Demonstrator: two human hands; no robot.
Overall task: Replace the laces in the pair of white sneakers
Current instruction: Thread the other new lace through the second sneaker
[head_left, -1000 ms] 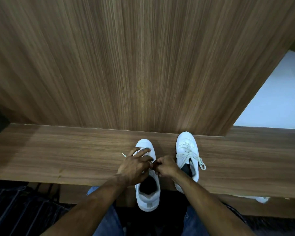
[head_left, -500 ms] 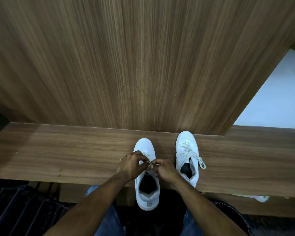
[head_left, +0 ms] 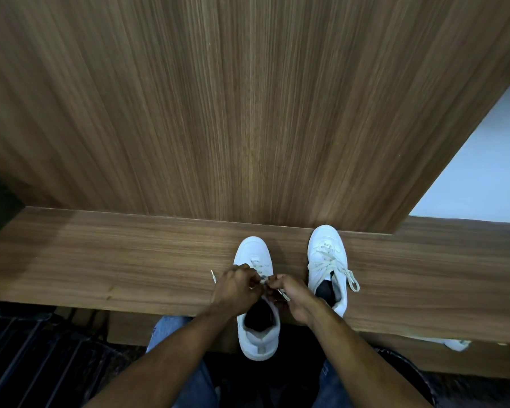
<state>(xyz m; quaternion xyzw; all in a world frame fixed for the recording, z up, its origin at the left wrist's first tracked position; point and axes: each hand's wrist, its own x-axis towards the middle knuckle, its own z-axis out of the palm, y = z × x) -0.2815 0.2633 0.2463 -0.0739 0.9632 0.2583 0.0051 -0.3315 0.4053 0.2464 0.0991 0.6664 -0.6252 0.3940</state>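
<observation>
two white sneakers sit toes-out on the wooden ledge [head_left: 130, 260]. the left sneaker [head_left: 255, 290] overhangs the near edge, likely to bring its eyelets close. left hand [head_left: 237, 291] and right hand [head_left: 292, 295], both curled tight, pinch its lace [head_left: 262, 279] over the tongue; one tip pokes out left. the right sneaker [head_left: 327, 260] stands just beside, already laced, its loose end clear of the work.
</observation>
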